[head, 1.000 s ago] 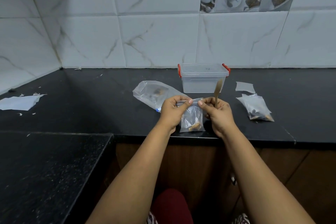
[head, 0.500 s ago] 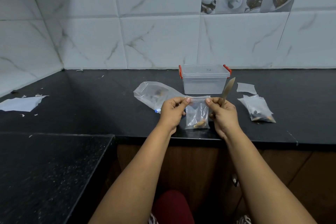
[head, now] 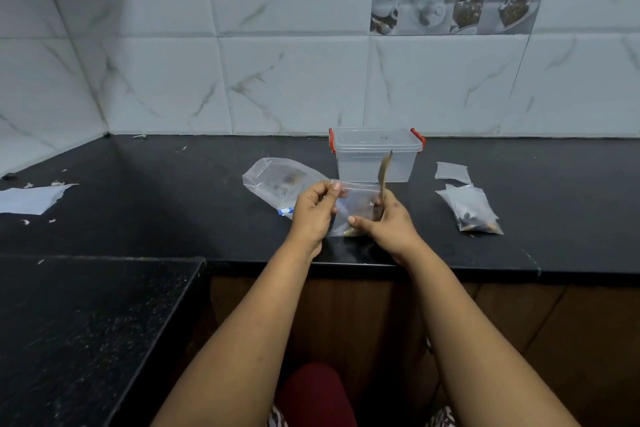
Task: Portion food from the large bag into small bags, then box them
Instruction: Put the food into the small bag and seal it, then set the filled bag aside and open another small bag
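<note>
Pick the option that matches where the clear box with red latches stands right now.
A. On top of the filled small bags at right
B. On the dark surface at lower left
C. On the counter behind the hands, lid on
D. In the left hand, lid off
C: the clear box stands on the black counter against the tiled wall, lid in place, beyond the left hand and right hand, which hold a small bag.

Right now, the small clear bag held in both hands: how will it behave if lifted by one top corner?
Likely floppy: the small bag is thin film, creased between the left hand and right hand. Probably light; only a few pieces sit at its bottom, so it should hang bottom-heavy. The glossy film may slip from a loose pinch.
</note>
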